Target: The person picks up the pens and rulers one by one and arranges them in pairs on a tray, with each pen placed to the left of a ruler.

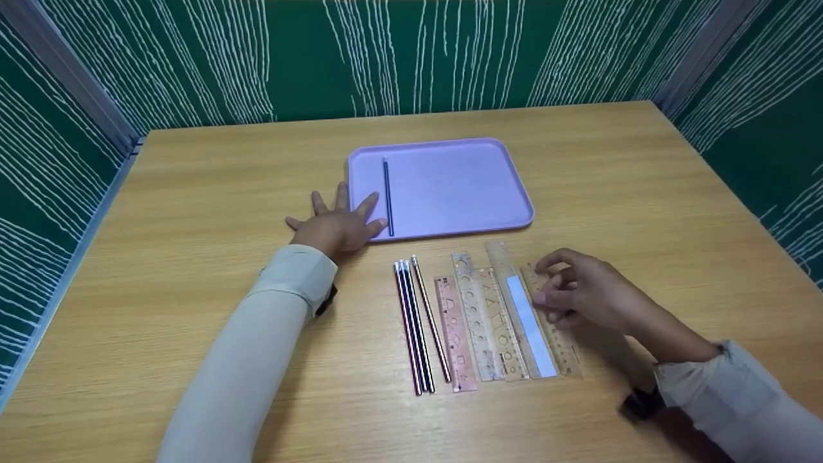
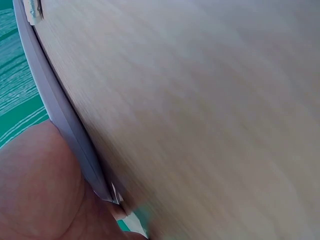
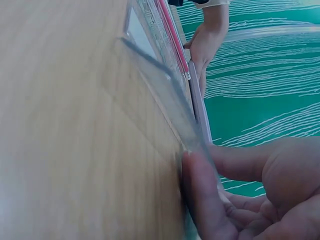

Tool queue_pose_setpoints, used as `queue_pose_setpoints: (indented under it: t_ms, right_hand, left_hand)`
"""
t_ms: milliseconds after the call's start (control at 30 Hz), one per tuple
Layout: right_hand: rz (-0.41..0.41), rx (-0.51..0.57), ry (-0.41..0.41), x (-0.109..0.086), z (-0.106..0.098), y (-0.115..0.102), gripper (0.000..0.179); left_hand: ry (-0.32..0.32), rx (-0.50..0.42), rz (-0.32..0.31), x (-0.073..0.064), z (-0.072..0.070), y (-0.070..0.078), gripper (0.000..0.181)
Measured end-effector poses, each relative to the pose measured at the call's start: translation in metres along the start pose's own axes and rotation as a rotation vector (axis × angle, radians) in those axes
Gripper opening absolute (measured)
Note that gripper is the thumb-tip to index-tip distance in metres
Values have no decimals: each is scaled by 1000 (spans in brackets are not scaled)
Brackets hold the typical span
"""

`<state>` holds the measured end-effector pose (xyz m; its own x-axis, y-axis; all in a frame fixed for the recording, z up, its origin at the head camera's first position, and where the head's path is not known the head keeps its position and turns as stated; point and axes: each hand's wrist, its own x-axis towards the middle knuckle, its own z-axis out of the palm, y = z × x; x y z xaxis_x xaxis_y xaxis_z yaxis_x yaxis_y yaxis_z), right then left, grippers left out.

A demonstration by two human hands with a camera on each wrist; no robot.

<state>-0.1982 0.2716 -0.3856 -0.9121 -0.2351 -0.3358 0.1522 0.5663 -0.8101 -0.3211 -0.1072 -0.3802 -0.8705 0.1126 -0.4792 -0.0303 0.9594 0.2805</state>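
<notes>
Ruler tilts in hand; right wrist view only.

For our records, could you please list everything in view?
Tray: 1, purple, on table
Pencil: 1, dark blue, in tray
Pencils: 4, dark and reddish, left of rulers
Pink ruler: 1, pink, beside pencils
Clear rulers: 4, transparent, right of pink
Strip: 1, blue, on clear ruler
Table: 1, brown, beneath
Walls: 3, green, around table
Wrist devices: 2, black, wrists
Sleeves: 2, pale, arms
Left hand: 1, at tray's left edge
Right hand: 1, pinching rightmost ruler
</notes>
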Motion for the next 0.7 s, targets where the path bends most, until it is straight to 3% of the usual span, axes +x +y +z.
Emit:
queue_pose_setpoints:
  t_ms: [267,500,700]
  right_hand:
    - [-11,62,-35,-2,-4,2,57]
    - [42,170,-83,1,-7,4,63]
    - [42,243,-120,0,-9,0,88]
  left_hand:
    - [-11,-8,3,1,0,0,68]
    - [-19,-10,7,1,-1,-1,69]
    - [-15,-12,0,0,-1,0,68]
